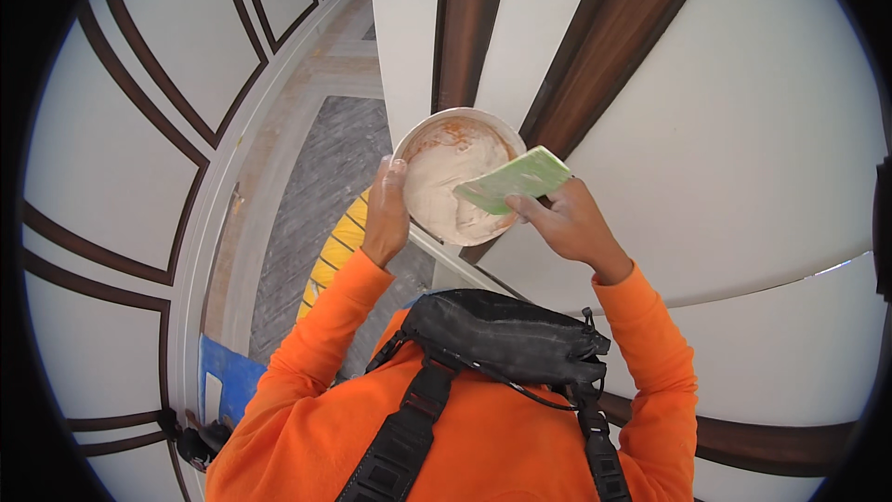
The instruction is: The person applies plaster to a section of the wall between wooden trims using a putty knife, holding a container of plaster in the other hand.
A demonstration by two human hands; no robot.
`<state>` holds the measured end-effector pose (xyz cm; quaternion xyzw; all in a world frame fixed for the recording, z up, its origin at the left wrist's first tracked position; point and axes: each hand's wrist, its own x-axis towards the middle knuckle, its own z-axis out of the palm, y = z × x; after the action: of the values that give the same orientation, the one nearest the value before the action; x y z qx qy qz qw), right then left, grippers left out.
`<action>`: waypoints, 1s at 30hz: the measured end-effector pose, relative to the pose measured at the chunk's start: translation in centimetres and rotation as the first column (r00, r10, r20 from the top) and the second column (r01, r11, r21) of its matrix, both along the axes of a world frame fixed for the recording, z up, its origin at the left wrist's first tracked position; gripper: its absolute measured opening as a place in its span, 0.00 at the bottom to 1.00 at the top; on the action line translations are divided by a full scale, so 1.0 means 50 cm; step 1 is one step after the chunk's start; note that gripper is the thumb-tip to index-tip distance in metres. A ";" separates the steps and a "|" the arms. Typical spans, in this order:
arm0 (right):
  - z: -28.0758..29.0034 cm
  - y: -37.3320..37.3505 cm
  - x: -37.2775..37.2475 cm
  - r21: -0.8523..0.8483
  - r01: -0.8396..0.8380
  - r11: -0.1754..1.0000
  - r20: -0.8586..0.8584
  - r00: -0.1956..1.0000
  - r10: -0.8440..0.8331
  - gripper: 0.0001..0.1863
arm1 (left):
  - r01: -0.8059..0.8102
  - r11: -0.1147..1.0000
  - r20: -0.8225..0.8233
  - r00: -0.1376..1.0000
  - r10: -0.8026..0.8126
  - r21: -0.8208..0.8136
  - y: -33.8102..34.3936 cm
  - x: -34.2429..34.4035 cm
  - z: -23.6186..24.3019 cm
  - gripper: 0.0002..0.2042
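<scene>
In front of my chest is a round white bucket with pale, creamy paste inside and orange-brown smears on its inner wall. My left hand holds the bucket by its left side, whitish residue on the fingers near the rim. My right hand grips a light green, flat spreader, thumb on the near face and the other fingers mostly hidden behind it. The spreader slants over the bucket's right rim, and its left end reaches down to the paste. Whitish streaks mark its face.
White panels with dark brown trim rise close ahead and to the right. Along the left runs another panelled wall. Below are a grey floor, a yellow black-striped item and a blue sheet. A black pouch hangs at my chest.
</scene>
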<state>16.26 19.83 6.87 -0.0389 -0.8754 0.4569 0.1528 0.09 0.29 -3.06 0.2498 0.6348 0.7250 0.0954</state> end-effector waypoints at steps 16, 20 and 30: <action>-0.004 -0.010 -0.018 -0.002 -0.089 0.996 0.200 0.976 0.087 0.15 | -0.058 0.998 -0.040 0.998 0.057 -0.037 0.047 0.010 -0.006 0.24; -0.026 0.028 -0.038 -0.444 0.027 0.895 0.329 0.935 0.135 0.15 | -0.162 0.977 -0.226 0.966 0.129 -0.135 0.073 0.038 0.009 0.22; -0.019 0.104 0.055 -0.932 -0.092 0.350 -0.139 0.984 -0.113 0.20 | -0.024 0.992 0.501 0.865 -0.043 0.126 0.014 -0.011 0.056 0.23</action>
<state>19.03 25.03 5.89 -0.0837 -0.4404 0.8747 0.1841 -0.47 0.98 -0.24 0.0614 0.5391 0.8036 0.2446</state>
